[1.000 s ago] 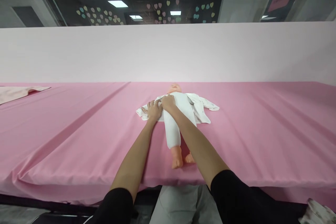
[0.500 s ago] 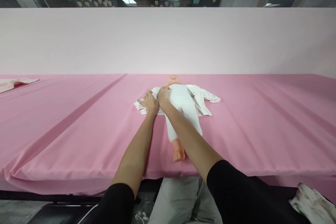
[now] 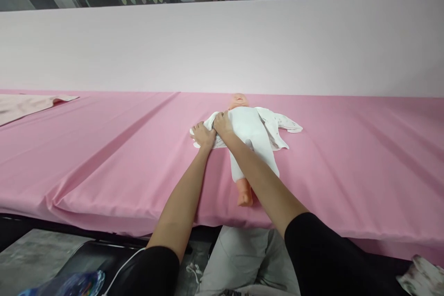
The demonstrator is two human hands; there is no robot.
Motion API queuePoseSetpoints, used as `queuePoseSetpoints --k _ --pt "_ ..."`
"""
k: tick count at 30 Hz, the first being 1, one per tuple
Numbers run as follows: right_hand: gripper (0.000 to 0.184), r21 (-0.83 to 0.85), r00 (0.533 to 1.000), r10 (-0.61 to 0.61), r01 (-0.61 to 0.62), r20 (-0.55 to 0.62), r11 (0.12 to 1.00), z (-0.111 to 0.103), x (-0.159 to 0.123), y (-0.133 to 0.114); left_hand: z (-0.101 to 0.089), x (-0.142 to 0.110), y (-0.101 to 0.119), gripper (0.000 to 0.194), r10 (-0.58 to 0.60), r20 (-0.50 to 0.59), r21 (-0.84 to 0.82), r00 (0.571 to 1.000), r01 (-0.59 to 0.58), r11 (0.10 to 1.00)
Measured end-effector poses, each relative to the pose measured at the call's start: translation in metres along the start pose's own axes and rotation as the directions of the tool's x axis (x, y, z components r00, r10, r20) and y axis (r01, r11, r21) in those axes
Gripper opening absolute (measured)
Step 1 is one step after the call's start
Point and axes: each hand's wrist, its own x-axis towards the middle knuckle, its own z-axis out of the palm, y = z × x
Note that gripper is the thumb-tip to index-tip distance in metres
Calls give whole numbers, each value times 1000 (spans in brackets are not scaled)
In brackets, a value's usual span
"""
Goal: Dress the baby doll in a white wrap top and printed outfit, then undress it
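Observation:
A baby doll point(image 3: 253, 122) in a white bodysuit lies on its back on the pink-covered table, its head toward the wall and its feet toward me. Under it a white baby shirt point(image 3: 275, 135) is spread, one sleeve stretched out to the right. My left hand point(image 3: 204, 136) is closed on the shirt's left sleeve, covering most of it. Beside the doll's left-side shoulder, my right hand point(image 3: 222, 123) grips the shirt's bunched edge with bent fingers. The doll's arm on that side is hidden by my hands. My right forearm crosses above its legs, and one bare foot point(image 3: 244, 194) shows.
The pink cover point(image 3: 132, 162) has folds and ends at a front edge above my lap. A pale cloth point(image 3: 27, 105) lies far left. A patterned cloth point(image 3: 423, 277) sits low right. A white wall point(image 3: 222, 48) rises behind. A black chair point(image 3: 93, 259) stands lower left.
My view has shifted slightly to the left. My left hand has drawn in closer to my right hand, and the sleeve under it looks more bunched up.

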Motion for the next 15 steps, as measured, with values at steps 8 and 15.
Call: queuePoseSetpoints --k 8,15 --pt "35 -107 976 -213 208 -38 972 9 -1 -2 -6 5 -18 39 20 8 -59 1000 -20 998" --pt "36 -56 986 -160 158 -39 986 5 -2 -2 -8 8 -21 37 -9 -40 -243 999 -1 970"
